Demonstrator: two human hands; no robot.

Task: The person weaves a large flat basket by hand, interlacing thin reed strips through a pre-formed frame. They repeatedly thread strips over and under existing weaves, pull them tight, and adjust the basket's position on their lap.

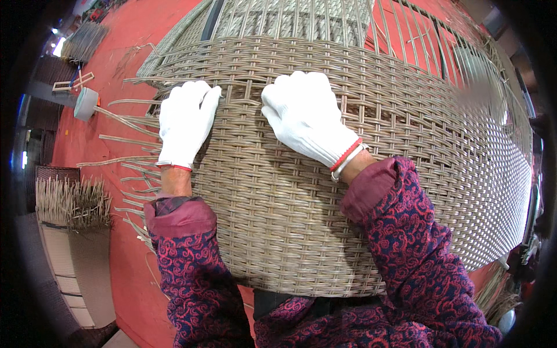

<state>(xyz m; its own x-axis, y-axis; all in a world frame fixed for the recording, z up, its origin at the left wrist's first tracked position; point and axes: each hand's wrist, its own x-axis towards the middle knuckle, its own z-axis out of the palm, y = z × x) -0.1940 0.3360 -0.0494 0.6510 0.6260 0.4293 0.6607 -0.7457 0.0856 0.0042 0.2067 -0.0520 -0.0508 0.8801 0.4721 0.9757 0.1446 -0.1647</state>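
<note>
Woven grey-brown wicker panel (325, 191), curved over a dark frame, sits directly below me and fills most of the view. My left hand (184, 122), in a white cotton glove, presses flat near the panel's left edge, fingers extended and gripping nothing, probably to steady the weave. My right hand (304, 119), also gloved, has its fingers curled down onto the top woven row; whether they pinch a strand, I cannot tell. Loose strand ends (125, 142) jut left over the red floor (125, 69). No packages or labels visible; a grey cylindrical roll (85, 104) lies beyond them.
</note>
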